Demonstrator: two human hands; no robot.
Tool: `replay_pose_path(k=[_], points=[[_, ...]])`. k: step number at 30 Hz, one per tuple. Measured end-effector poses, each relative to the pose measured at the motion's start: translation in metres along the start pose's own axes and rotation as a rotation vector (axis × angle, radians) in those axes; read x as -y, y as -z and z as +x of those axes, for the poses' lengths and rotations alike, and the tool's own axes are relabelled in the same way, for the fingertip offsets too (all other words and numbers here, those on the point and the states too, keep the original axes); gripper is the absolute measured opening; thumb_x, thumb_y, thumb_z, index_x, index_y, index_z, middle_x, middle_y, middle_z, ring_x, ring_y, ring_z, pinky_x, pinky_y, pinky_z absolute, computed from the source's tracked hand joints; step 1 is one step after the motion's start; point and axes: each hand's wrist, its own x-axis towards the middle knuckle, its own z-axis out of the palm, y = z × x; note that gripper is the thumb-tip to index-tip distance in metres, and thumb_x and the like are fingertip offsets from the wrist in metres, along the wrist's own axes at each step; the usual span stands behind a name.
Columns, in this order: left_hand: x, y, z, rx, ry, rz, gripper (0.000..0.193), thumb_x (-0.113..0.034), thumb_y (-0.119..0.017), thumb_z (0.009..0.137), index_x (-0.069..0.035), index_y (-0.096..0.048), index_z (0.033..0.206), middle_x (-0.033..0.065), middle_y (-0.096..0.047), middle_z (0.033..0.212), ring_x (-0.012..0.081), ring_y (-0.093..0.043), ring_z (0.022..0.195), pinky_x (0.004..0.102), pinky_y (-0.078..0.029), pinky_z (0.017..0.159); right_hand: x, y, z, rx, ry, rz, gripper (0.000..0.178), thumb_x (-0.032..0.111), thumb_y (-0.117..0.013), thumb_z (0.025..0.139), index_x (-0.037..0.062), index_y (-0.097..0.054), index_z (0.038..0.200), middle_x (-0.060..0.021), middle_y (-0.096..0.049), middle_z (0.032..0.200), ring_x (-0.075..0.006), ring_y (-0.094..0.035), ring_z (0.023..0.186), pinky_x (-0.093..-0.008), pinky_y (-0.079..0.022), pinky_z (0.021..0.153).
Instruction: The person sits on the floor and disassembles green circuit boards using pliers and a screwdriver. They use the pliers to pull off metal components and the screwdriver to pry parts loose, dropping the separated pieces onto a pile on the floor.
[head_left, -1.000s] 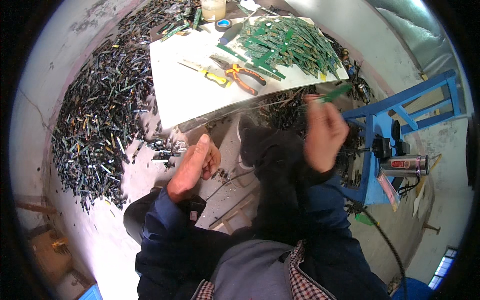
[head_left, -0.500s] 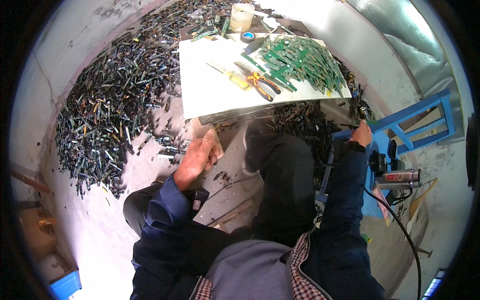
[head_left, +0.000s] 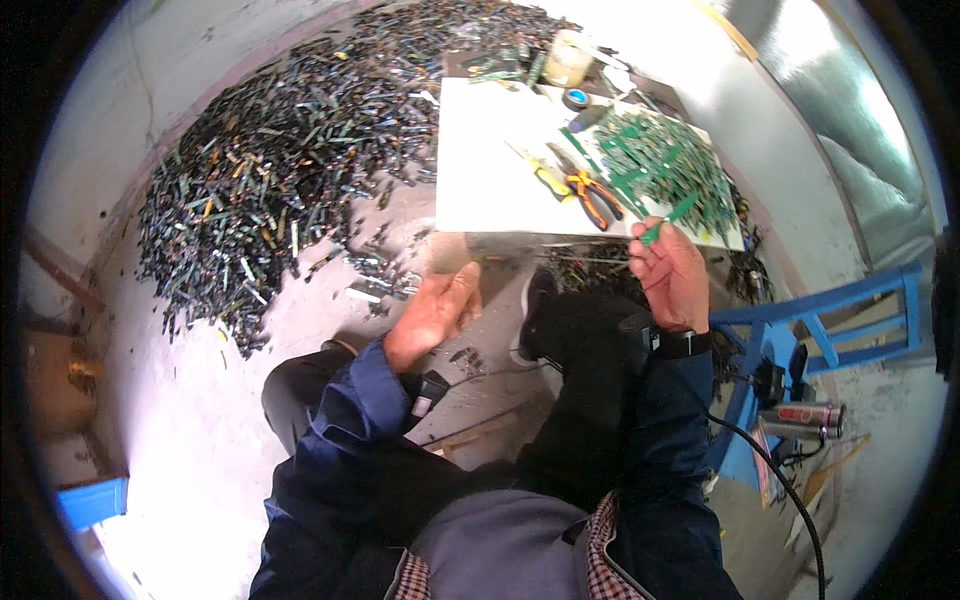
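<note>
A heap of dark strips [head_left: 265, 185] covers the floor. The left hand [head_left: 434, 310] has its fingers curled inward; whether they hold anything I cannot tell. Orange-and-black pliers [head_left: 592, 198] lie on the white tabletop [head_left: 480, 190]. At its near edge, the right hand [head_left: 674, 275] pinches a slim green piece [head_left: 682, 209], beside piled green strips [head_left: 668, 160].

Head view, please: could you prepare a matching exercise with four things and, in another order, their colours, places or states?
1. Pliers
2. Right hand
3. Tub
4. Chair

A. At the far edge of the white board
B. Blue, at the right
C. Orange and black
D. Holds a green piece

Pairs: 1-C, 2-D, 3-A, 4-B
</note>
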Motion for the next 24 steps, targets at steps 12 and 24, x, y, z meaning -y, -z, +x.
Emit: replay_pose_path(k=[12, 24], points=[[0.002, 0.018, 0.003, -0.051, 0.097, -0.344, 0.065, -0.058, -0.028, 0.097, -0.004, -0.053, 0.071, 0.0018, -0.045, 0.056, 0.0111, -0.04, 0.047, 0.0256, -0.031, 0.046, -0.073, -0.11, 0.043, 0.254, -0.238, -0.245, 0.026, 0.021, -0.054, 0.096, -0.0015, -0.062, 0.104, -0.0109, -0.068, 0.092, -0.0139, -0.066, 0.07, -0.0227, -0.05, 0.057], [-0.004, 0.021, 0.015, 0.017, 0.136, -0.599, 0.068, -0.068, -0.024, 0.091, -0.007, -0.05, 0.078, 0.0021, -0.043, 0.061, 0.0125, -0.035, 0.051, 0.0252, -0.027, 0.048, -0.106, -0.108, 0.039, 0.308, 0.482, -0.815, 0.02, -0.006, -0.061, 0.082, -0.0052, -0.062, 0.102, -0.0131, -0.064, 0.1, -0.0183, -0.065, 0.08, -0.0271, -0.051, 0.065]])
